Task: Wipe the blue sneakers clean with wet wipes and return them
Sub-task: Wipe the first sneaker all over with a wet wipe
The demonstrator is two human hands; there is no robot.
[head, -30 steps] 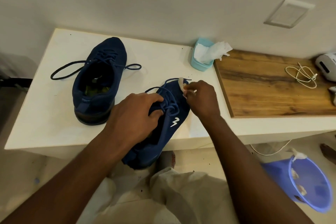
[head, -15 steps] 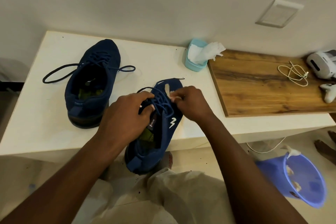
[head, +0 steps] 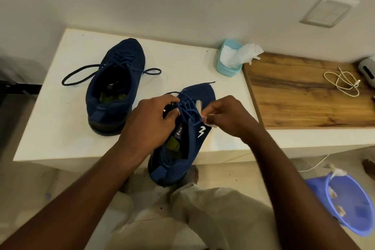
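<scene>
Left hand (head: 149,123) grips the sneaker (head: 199,92) by its tongue, fingers curled. Right hand (head: 230,118), at its 3 o'clock, pinches a wipe (head: 199,106) against it.

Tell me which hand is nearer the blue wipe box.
Right. The right hand, pinching a wipe, is just in front of the wipe box; the left hand grips the sneaker farther left.
</scene>
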